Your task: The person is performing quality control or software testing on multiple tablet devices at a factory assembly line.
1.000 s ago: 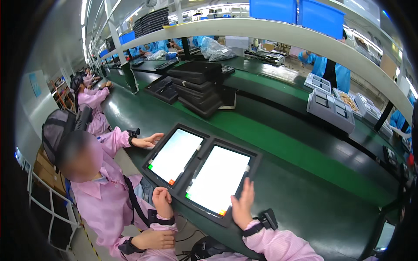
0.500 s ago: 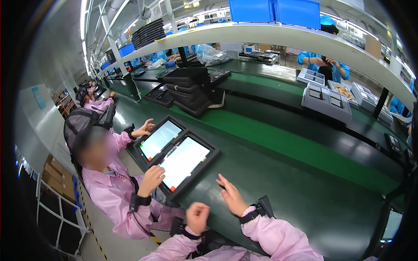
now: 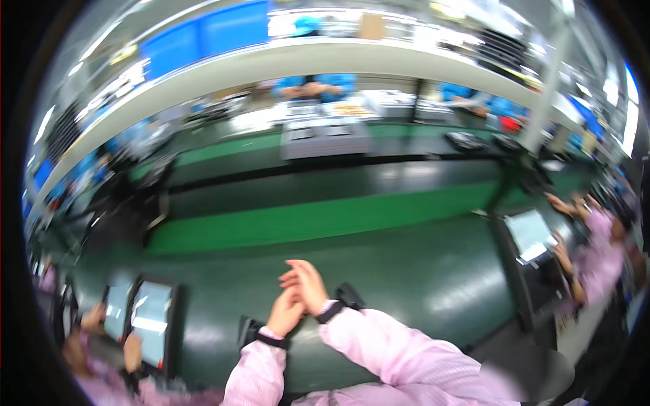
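Observation:
My two hands meet above the dark green bench top (image 3: 406,264), close to its front edge. The right hand (image 3: 309,284) lies across the left, its fingers stretched out and holding nothing I can see. My left hand (image 3: 287,311) is tucked against the right palm, and its fingers are mostly hidden. A black band with a small dark box circles each wrist. Off to the left, a co-worker's hands rest by a dark frame (image 3: 172,318) holding two lit tablet screens (image 3: 151,314). That frame is nearest to my left hand, but apart from it.
A bright green strip (image 3: 271,227) runs along the bench. Beyond it stand a grey tray stack (image 3: 326,141) and a blurred dark pile (image 3: 115,216). At the right, another co-worker in pink handles a lit screen (image 3: 529,233). A white shelf (image 3: 338,51) with blue bins (image 3: 233,30) spans overhead.
The view has swung to the right, so the two-screen frame now sits at lower left. My hands, apart before, have come together, right over left.

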The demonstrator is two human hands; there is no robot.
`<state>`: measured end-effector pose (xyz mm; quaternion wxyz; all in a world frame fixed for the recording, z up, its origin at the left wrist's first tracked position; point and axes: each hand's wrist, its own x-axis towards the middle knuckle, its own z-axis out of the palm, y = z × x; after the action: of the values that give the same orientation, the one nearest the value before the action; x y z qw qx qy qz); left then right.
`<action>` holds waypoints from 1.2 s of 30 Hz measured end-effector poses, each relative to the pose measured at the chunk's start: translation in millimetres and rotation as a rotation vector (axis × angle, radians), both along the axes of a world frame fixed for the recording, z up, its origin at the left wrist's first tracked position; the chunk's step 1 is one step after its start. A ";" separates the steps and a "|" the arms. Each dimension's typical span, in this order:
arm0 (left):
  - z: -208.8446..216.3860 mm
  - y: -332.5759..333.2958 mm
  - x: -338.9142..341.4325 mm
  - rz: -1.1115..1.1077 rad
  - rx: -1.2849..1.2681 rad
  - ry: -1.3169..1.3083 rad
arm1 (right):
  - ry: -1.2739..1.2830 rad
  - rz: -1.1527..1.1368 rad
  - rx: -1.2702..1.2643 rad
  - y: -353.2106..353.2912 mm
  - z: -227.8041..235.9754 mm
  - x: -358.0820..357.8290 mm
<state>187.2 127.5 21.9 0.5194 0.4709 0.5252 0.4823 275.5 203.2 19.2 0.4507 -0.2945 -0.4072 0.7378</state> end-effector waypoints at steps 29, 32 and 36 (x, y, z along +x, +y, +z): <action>16.1 -30.3 43.9 0.067 0.468 0.762 | 0.337 -0.009 -0.250 23.1 -22.6 11.0; 14.2 -30.9 41.4 0.068 0.447 0.714 | 0.288 -0.018 -0.211 18.7 -16.3 11.3; 2.3 -20.8 52.7 0.137 0.556 0.727 | 0.227 -0.071 -0.170 25.8 -25.5 26.3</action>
<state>239.9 106.7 24.2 0.1223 0.6950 0.5540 0.4417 301.8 229.0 -6.4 0.4932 -0.2606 -0.2791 0.7816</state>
